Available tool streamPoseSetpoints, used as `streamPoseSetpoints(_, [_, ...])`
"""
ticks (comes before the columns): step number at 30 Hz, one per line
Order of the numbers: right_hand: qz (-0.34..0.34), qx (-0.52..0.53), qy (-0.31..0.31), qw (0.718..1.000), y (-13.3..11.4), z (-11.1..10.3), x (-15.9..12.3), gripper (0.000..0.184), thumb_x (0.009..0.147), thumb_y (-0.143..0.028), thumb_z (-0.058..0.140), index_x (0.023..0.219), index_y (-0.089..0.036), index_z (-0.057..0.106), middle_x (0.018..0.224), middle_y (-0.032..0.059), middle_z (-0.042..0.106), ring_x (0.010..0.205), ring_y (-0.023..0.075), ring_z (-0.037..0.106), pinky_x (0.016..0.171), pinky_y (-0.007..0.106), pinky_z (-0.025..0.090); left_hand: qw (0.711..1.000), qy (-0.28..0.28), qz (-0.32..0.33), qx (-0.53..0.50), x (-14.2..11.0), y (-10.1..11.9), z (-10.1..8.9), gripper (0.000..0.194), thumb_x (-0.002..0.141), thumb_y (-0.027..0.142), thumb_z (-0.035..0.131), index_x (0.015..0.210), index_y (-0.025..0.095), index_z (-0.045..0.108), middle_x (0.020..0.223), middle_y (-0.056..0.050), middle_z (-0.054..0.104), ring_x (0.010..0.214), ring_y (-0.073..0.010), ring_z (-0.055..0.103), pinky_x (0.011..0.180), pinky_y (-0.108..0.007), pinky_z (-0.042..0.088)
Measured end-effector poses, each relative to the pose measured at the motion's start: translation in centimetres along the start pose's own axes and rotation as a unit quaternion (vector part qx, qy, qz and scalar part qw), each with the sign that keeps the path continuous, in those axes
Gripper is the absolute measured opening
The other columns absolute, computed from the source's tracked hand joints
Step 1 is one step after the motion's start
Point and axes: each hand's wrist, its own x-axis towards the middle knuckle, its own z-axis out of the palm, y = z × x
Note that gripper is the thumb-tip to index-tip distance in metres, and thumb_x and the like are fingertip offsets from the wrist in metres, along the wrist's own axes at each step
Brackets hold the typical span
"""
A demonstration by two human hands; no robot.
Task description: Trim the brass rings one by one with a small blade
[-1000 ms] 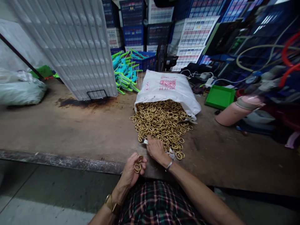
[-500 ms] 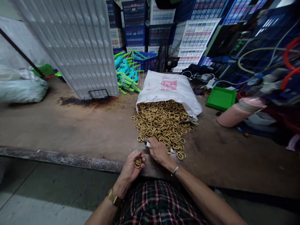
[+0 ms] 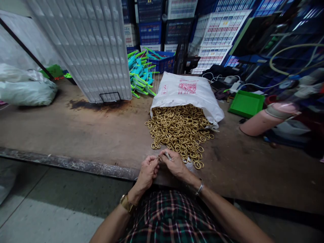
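Note:
In the head view, my left hand [image 3: 149,170] is closed at the table's front edge. Its fingers hide what lies in the palm, where gold-coloured rings showed a moment before. My right hand [image 3: 174,164] is closed around a slim, pen-like tool [image 3: 167,156], whose pale end sticks up between thumb and fingers. Both hands' fingertips meet at a small spot, too small to make out. Just beyond them, a heap of gold-coloured metal rings [image 3: 181,128] spills from the mouth of a white sack [image 3: 172,89] with red print.
A tall translucent ribbed panel [image 3: 83,50] stands on the brown table [image 3: 45,128] at left. Turquoise and green plastic pieces [image 3: 141,74] lie behind it. To the right are a green tray [image 3: 246,104] and a pink bottle [image 3: 268,119]. Stacked crates [image 3: 215,28] fill the back.
My left hand has turned over and moved up to my right hand, so its rings no longer show. My right hand has drawn back slightly from the heap, its tool now pointing differently. The view has shifted slightly.

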Motion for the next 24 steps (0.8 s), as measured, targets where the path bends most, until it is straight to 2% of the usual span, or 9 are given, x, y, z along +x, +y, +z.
streamPoseSetpoints(3, [0.021,0.051,-0.005,0.998,-0.4,0.1,-0.1,0.020,0.079,-0.032,0.046,0.071,-0.017,0.056,0.061,-0.0038,0.049,0.059,0.0100,0.044,0.058,0.021,0.034,0.999,-0.046,-0.003,-0.005,-0.1,-0.1,-0.1,0.038,0.067,0.048,0.064,0.081,0.017,0.047,0.056,0.006,0.046,0.038,-0.0017,0.030,0.035,-0.014,0.016])
streamPoseSetpoints(5, [0.018,0.055,-0.007,0.998,-0.5,0.1,-0.1,0.018,0.078,-0.031,0.046,0.070,-0.017,0.055,0.062,-0.0038,0.050,0.061,0.0102,0.045,0.060,0.021,0.035,0.999,-0.054,0.002,0.000,-0.1,-0.3,-0.1,0.037,0.068,0.048,0.064,0.077,0.017,0.046,0.054,0.007,0.045,0.037,-0.0017,0.028,0.035,-0.015,0.015])
streamPoseSetpoints(8, [0.026,0.038,-0.007,0.999,-0.4,0.2,0.0,0.018,0.077,-0.031,0.047,0.070,-0.017,0.055,0.061,-0.0044,0.048,0.061,0.0100,0.044,0.059,0.021,0.034,0.998,-0.010,0.042,0.041,-0.2,-0.4,0.0,0.035,0.070,0.048,0.061,0.075,0.016,0.048,0.051,0.007,0.043,0.037,-0.0024,0.027,0.037,-0.016,0.017])
streamPoseSetpoints(12, [0.066,0.027,-0.011,0.997,0.1,0.2,0.1,0.022,0.077,-0.035,0.046,0.066,-0.017,0.052,0.058,-0.0053,0.044,0.056,0.0089,0.039,0.053,0.021,0.031,0.980,0.046,0.148,0.128,-0.4,0.0,0.1,0.026,0.072,0.040,0.061,0.068,0.015,0.056,0.053,0.004,0.047,0.046,-0.0065,0.036,0.045,-0.018,0.028])
streamPoseSetpoints(15, [0.106,0.068,-0.058,0.990,0.6,0.3,-0.1,0.033,0.080,-0.043,0.042,0.060,-0.017,0.047,0.052,-0.0060,0.041,0.049,0.0072,0.036,0.046,0.019,0.027,0.963,0.048,0.214,0.159,-0.6,0.2,0.1,0.019,0.075,0.034,0.059,0.069,0.016,0.061,0.059,0.002,0.053,0.056,-0.0105,0.045,0.056,-0.020,0.035])
streamPoseSetpoints(17, [0.152,0.118,-0.089,0.977,0.9,0.5,-0.3,0.038,0.081,-0.048,0.039,0.060,-0.018,0.046,0.048,-0.0071,0.038,0.041,0.0058,0.030,0.040,0.019,0.022,0.957,0.042,0.232,0.170,-0.7,0.3,0.1,0.017,0.076,0.032,0.058,0.070,0.016,0.062,0.061,0.001,0.055,0.059,-0.0115,0.046,0.059,-0.021,0.036])
streamPoseSetpoints(20, [0.196,0.189,-0.101,0.957,1.2,0.8,-0.4,0.037,0.079,-0.051,0.041,0.063,-0.018,0.045,0.048,-0.0084,0.039,0.034,0.0043,0.024,0.035,0.019,0.015,0.958,0.037,0.227,0.173,-0.6,0.1,0.0,0.018,0.076,0.032,0.058,0.068,0.016,0.063,0.060,0.000,0.055,0.058,-0.0116,0.046,0.058,-0.021,0.035])
streamPoseSetpoints(24, [0.177,0.178,-0.068,0.966,1.5,0.9,-0.2,0.032,0.077,-0.046,0.046,0.062,-0.018,0.046,0.048,-0.0084,0.038,0.037,0.0043,0.026,0.037,0.018,0.019,0.980,0.008,0.143,0.139,-0.5,-0.2,-0.2,0.026,0.075,0.042,0.059,0.075,0.015,0.060,0.056,0.003,0.049,0.046,-0.0070,0.037,0.045,-0.018,0.028])
